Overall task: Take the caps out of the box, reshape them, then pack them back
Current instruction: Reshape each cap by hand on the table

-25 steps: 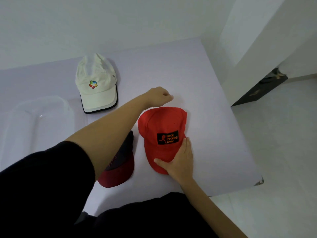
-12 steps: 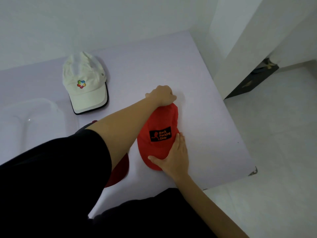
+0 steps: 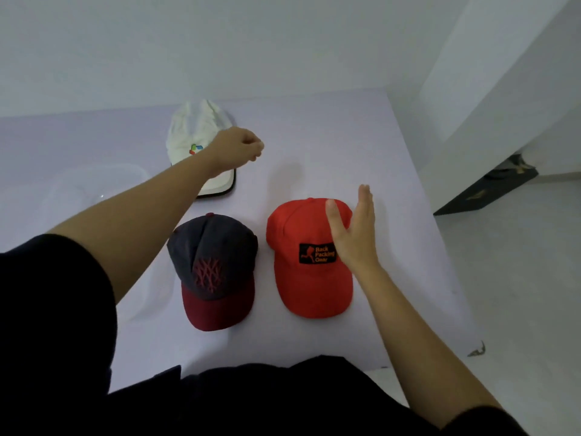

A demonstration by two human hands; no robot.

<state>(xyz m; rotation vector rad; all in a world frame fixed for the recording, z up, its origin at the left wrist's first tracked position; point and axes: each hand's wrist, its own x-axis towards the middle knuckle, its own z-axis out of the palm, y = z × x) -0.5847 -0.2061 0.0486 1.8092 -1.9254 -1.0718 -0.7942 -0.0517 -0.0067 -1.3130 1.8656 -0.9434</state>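
Observation:
Three caps lie on the pale table (image 3: 314,146). A red cap (image 3: 301,278) with a black patch sits at the middle right, brim toward me. A dark grey cap (image 3: 213,265) with a maroon brim lies just left of it. A white cap (image 3: 195,140) with a coloured logo lies further back. My left hand (image 3: 235,149) hovers over the white cap's right side, fingers curled shut, holding nothing that I can see. My right hand (image 3: 355,231) is raised above the red cap's right side, fingers straight and apart, off the cap.
A clear plastic box (image 3: 94,190) stands at the left, partly hidden by my left arm. The table's right edge drops to a white floor (image 3: 518,278). A white wall and a dark doorway gap (image 3: 490,190) lie to the right.
Both hands have let go of the red cap. My left hand moved back and left toward the white cap; my right hand lifted off the brim. The grey cap is now uncovered.

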